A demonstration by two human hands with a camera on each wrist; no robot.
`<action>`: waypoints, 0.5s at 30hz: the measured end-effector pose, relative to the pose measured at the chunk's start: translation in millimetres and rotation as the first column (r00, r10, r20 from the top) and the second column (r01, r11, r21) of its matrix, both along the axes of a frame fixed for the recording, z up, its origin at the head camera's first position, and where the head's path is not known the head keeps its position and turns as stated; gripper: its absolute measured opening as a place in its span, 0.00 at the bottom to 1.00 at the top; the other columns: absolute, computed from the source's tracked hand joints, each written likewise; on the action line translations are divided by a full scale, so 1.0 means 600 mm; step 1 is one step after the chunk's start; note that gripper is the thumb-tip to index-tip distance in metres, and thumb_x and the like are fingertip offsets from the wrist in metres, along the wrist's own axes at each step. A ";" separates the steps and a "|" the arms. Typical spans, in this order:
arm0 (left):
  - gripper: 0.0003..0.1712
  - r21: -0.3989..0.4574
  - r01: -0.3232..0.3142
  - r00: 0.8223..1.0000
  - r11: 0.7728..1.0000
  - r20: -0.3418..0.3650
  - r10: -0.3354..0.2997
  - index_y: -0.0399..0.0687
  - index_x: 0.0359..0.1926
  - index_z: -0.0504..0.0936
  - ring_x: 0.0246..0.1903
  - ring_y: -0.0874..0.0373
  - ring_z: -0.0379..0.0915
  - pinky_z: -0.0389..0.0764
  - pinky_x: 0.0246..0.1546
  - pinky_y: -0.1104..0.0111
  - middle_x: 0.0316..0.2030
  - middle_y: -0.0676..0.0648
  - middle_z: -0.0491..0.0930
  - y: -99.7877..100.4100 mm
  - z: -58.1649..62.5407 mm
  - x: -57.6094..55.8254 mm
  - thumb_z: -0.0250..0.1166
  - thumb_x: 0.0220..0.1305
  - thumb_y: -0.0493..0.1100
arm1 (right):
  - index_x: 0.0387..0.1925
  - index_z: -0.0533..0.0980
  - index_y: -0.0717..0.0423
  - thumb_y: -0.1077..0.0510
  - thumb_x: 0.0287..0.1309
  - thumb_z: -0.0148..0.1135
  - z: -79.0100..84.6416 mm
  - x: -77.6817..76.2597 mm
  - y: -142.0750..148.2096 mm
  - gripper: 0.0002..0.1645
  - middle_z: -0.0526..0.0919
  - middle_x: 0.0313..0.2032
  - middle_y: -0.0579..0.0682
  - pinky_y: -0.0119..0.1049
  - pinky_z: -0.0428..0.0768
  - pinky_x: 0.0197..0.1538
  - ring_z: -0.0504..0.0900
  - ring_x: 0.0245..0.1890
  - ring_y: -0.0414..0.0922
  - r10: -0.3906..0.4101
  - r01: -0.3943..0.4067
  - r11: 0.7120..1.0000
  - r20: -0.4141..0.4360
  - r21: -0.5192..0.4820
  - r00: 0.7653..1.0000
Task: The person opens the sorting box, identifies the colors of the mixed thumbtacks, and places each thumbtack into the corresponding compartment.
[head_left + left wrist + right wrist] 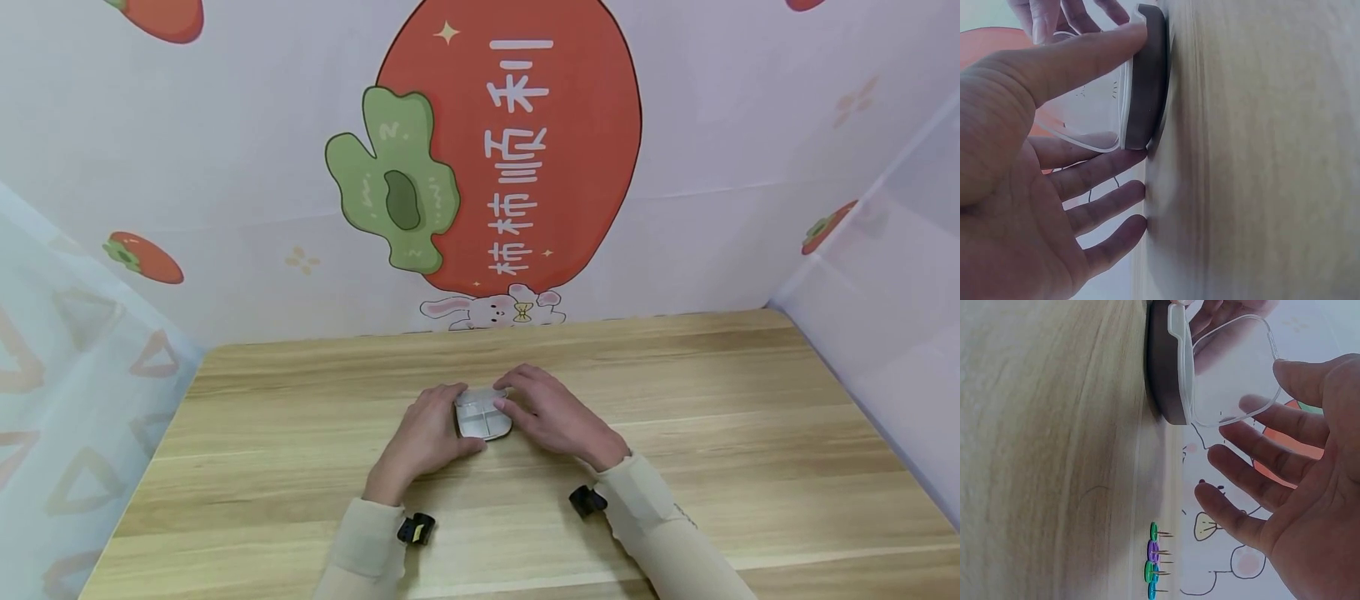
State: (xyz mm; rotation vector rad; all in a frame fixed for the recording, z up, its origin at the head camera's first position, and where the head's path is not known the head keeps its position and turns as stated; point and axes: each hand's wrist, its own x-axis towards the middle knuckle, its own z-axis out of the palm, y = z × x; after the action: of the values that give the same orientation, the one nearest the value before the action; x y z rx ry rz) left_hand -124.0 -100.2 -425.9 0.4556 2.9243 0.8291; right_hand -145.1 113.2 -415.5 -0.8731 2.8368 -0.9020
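Note:
A small storage case (pixel 480 423) with a pale, cross-divided inside sits on the table between the hands. Its dark outer wall (pixel 1149 81) shows in the left wrist view. The left hand (pixel 429 429) holds the case from the side, thumb along the near edge and index finger at the far side, other fingers spread. A clear lid (pixel 1235 375) stands raised from the case. Its free edge is pinched between the thumb and index finger of the right hand (pixel 551 414), whose remaining fingers extend loosely. The case looks bare inside from the head view.
Several coloured thumbtacks (pixel 1152 553), green, purple and blue, lie on the wooden table (pixel 262 467) near the right hand, points sideways in the right wrist view. A printed cloth backdrop (pixel 247 167) rises behind the table. Small black cameras (pixel 416 529) sit at both wrists.

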 end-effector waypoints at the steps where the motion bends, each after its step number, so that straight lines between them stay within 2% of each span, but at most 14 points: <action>1: 0.48 0.001 -0.001 1.000 1.000 0.001 0.001 0.42 0.60 0.67 0.55 0.49 0.66 0.63 0.53 0.54 0.55 0.45 0.72 0.000 0.000 0.000 0.73 0.39 0.58 | 0.52 0.74 0.46 0.41 0.63 0.49 0.000 0.000 0.000 0.22 0.72 0.52 0.40 0.37 0.64 0.57 0.68 0.54 0.39 0.000 0.000 1.000 -0.002 0.000 1.000; 8: 0.48 0.024 -0.019 1.000 1.000 0.022 0.018 0.43 0.61 0.67 0.56 0.48 0.65 0.62 0.55 0.54 0.56 0.44 0.71 0.001 0.001 -0.001 0.74 0.39 0.56 | 0.50 0.75 0.46 0.41 0.63 0.49 -0.003 0.000 -0.002 0.21 0.73 0.50 0.39 0.36 0.65 0.56 0.69 0.52 0.38 -0.012 0.011 1.000 -0.036 -0.027 0.999; 15: 0.48 0.046 -0.037 0.999 0.998 0.029 0.036 0.43 0.61 0.67 0.56 0.48 0.64 0.61 0.56 0.56 0.56 0.45 0.71 0.001 -0.002 -0.001 0.75 0.38 0.55 | 0.45 0.77 0.44 0.41 0.63 0.49 -0.009 0.002 -0.010 0.18 0.75 0.45 0.36 0.37 0.67 0.54 0.72 0.49 0.37 -0.088 0.083 0.993 -0.062 -0.086 0.994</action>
State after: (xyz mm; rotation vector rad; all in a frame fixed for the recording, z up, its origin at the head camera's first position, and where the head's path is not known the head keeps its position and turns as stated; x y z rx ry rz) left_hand -124.6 -99.7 -427.2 0.3915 2.9014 0.9016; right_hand -143.6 107.3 -421.0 -0.8096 2.9326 -1.0276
